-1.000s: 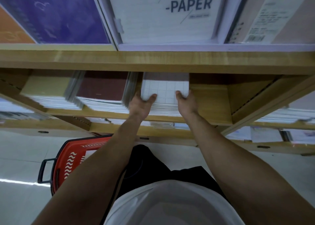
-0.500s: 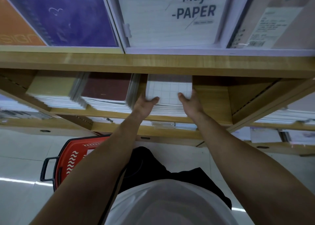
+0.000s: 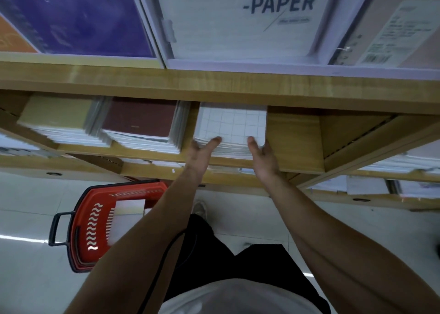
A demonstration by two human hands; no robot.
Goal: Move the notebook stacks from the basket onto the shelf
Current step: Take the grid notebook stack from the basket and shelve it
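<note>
A stack of white grid-cover notebooks (image 3: 232, 125) lies on the wooden shelf (image 3: 294, 137), to the right of a maroon stack (image 3: 140, 120) and a beige stack (image 3: 57, 113). My left hand (image 3: 201, 153) is at the grid stack's front left corner, thumb straight against its front edge and fingers along its left side. At the front right corner my right hand (image 3: 262, 156) has its thumb up on the edge and its fingers beside the stack. The red basket (image 3: 91, 228) stands on the floor lower left, with pale notebooks (image 3: 129, 209) inside it.
Bare shelf board lies right of the grid stack, up to a wooden divider (image 3: 345, 142). A thick shelf edge (image 3: 214, 80) overhangs, carrying large paper pads (image 3: 262, 16). More white stacks sit on lower shelves. My left forearm partly covers the basket.
The grid stack has gone deeper onto the shelf. Both hands have slid back from on top of the cover to its front corners, and their fingers now show at the sides.
</note>
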